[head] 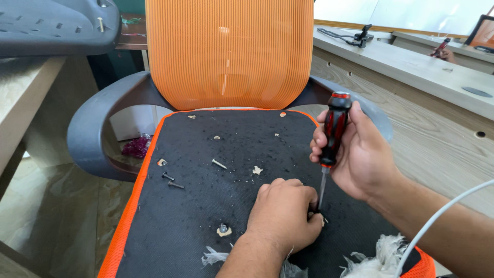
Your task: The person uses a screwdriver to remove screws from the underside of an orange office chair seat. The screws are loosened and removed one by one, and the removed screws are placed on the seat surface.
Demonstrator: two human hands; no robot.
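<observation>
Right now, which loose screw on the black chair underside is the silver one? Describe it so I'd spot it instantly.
Start at the orange mesh chair back and drop to the black fabric seat underside. Near its middle lies a bare silver screw, alone. The two loose black screws lie lower left, and are dark where it is bright.

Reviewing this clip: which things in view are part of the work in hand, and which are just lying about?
In use:
- red-and-black screwdriver, gripped by the right hand
- left hand, steadying the tip on the black seat underside

Lying about:
- loose screws on the fabric
- silver bolt
- white stuffing at the near edge
- grey chair part on the table
- black tool on the far bench
</observation>
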